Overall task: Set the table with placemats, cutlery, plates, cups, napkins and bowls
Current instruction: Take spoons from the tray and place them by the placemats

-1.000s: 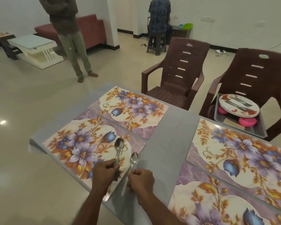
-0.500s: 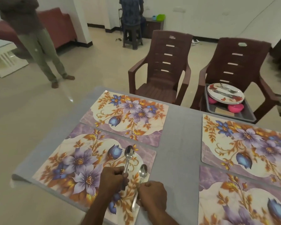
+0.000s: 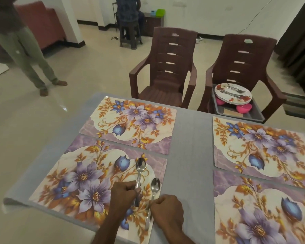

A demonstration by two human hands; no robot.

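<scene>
Our left hand point(image 3: 124, 194) still grips one spoon point(image 3: 140, 175), right hand point(image 3: 166, 211) pinches the second spoon point(image 3: 153, 194). Both spoons sit over the near-left placemat point(image 3: 74, 180) on the bench point(image 3: 190, 155), unchanged; only our view shifts right.

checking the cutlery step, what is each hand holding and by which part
The left hand grips one spoon by its handle; the right hand pinches a second spoon by its handle.

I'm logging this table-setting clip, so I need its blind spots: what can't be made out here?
All in the head view:
- Lower handles of the two spoons: hidden by the left hand and right hand.
- Cutlery on the plates: too small to count.
- Pink items below: mostly hidden by the plates.
- Nearest right placemat: cut off by the frame edge.
</scene>
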